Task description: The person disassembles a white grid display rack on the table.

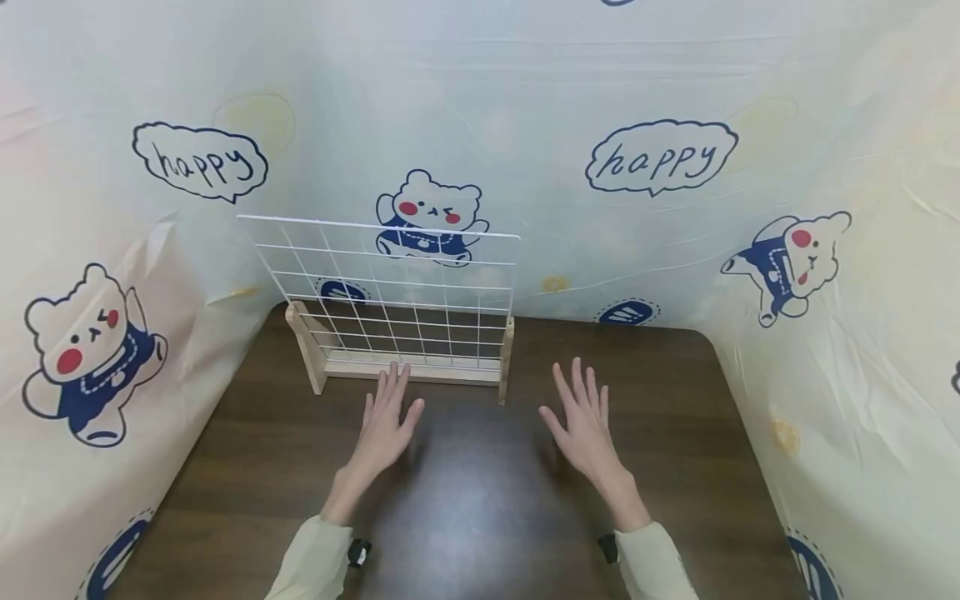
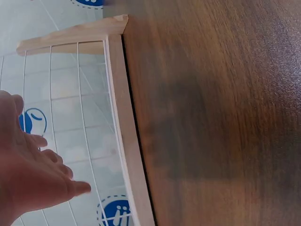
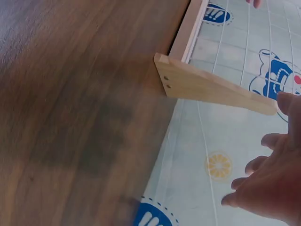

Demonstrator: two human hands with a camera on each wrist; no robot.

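A white wire grid rack (image 1: 390, 287) on a wooden stand (image 1: 412, 372) stands tilted back at the rear of the table. My left hand (image 1: 384, 431) is held out in front of the stand's left half, fingers spread and pointing at it. Out to the right of the stand is my right hand (image 1: 587, 432), also with spread fingers. Neither hand holds anything. The left wrist view shows the stand's base bar (image 2: 124, 122) beyond the left hand (image 2: 35, 174). In the right wrist view, the wooden side leg (image 3: 211, 85) appears near the right hand (image 3: 275, 174).
The dark wooden table (image 1: 465, 508) has rounded back corners. A pale cloth (image 1: 525, 100) printed with bears and "happy" bubbles hangs behind and along both sides. Dark bands (image 1: 359, 552) sit at the sleeve cuffs.
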